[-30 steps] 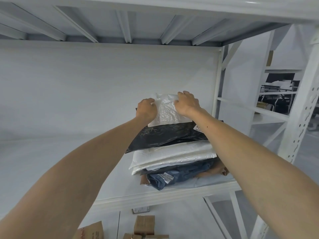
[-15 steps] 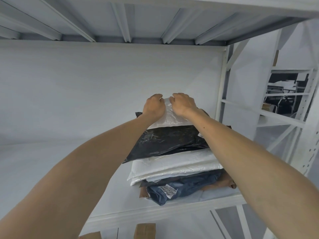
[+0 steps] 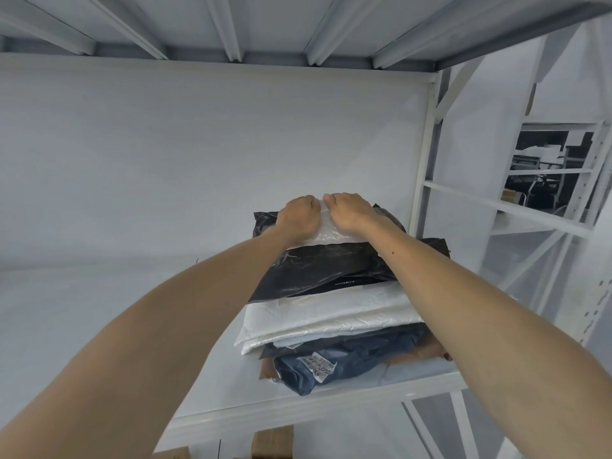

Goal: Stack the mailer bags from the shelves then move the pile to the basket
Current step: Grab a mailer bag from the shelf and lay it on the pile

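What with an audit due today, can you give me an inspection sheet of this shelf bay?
Surface: white shelf board, carrying one pile near its right front corner.
Job's things: translucent bag on top, then black bag, white bags, dark blue bag with a label, brown mailer at the bottom.
Clutter: cardboard boxes below the shelf.
Grippers: left hand and right hand, fingers curled on the translucent bag.
Cables: nothing seen.
Surroundings: upper shelf underside, white upright, neighbouring rack; basket not in view.
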